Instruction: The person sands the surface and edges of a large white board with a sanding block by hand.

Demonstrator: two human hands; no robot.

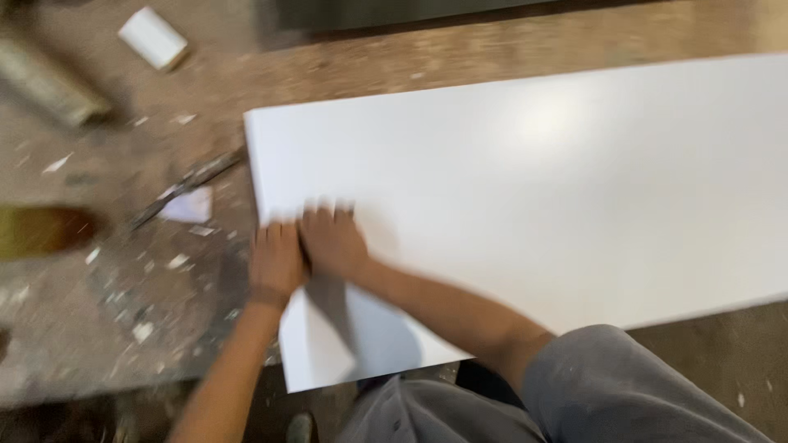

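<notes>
A white board (533,197) is lying flat on the dusty floor (98,328). The left hand (276,262) and right hand (332,242) are pressing on its near-left corner, side by side, fingers flat, gripping nothing.

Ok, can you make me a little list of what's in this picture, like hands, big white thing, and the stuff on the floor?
view: blurry, looking down from the head
left hand: flat on the white board, near its left edge
right hand: flat on the board, touching the left hand
white board: large, flat, lying on the floor
floor: brown, dusty, speckled with white chips
small white block: top left, apart from the board
thin metal tool: beside the board's left edge
</notes>
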